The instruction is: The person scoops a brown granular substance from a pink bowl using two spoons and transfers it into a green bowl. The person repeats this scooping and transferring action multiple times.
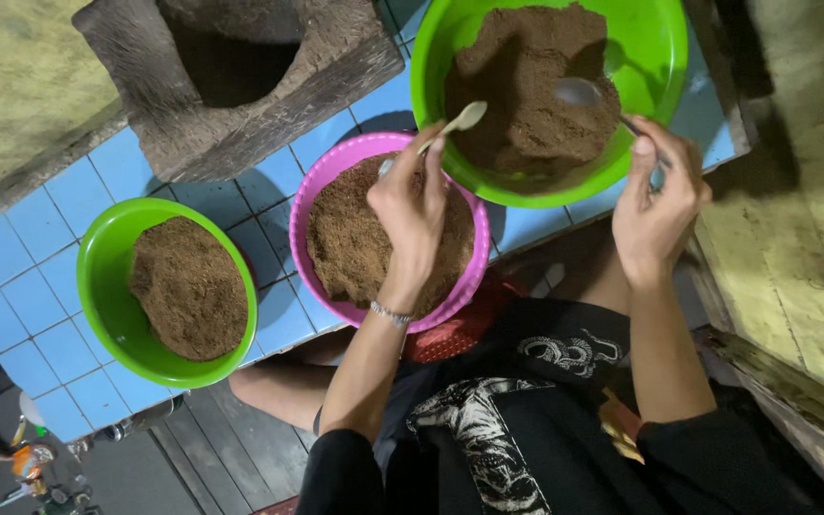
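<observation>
My left hand (412, 215) hovers over a pink bowl (326, 176) of brown powder and grips a pale spoon (458, 121) whose tip points at the big green bowl (655, 57). My right hand (658, 200) holds a metal spoon (579, 92) with its bowl resting on the heap of brown powder (526, 86) in that green bowl. A bracelet sits on my left wrist.
A second green bowl (112, 286) of brown powder stands at the left on the blue tiled counter (40, 248). A hollowed wooden block (231, 76) sits at the back. Wooden planks run along the right side. A red basket lies under the pink bowl's near edge.
</observation>
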